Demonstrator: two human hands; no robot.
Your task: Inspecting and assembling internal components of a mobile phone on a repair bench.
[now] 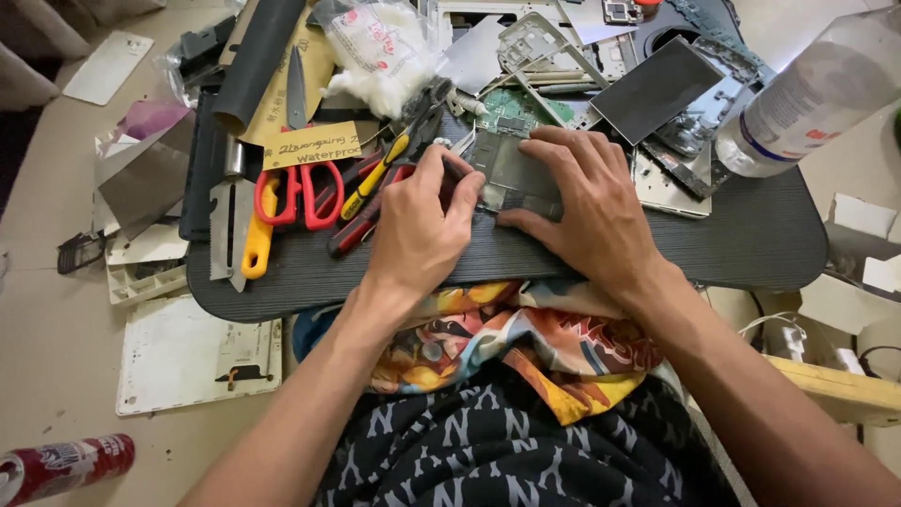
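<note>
- The dark lap desk (732, 244) lies across the person's legs and bears nearly everything in view.
- A small flat grey electronic part (518, 174) lies near the middle of the lap desk, just in front of a green circuit board (511, 111).
- The right hand (587, 207) lies flat on the grey part, fingers spread over its top and right side, pressing down rather than closing around it.
- The left hand (422, 225) is curled at the part's left edge, thumb and forefinger pinched together there; whether they grip a thin tool or the part's edge I cannot tell.
- Just left of that hand on the lap desk lie pliers with red and yellow handles (385, 183), then red-handled scissors (302, 192).
- Further left on the lap desk lies a saw blade with a yellow handle (253, 235).
- A clear plastic bottle (807, 94) lies tilted at the lap desk's far right corner.
- A bag of white cotton (375, 52) sits at the far edge of the lap desk.
- On the floor left of the lap desk lies a white flat panel (188, 352), and a red can (66, 467) lies nearer the camera.
</note>
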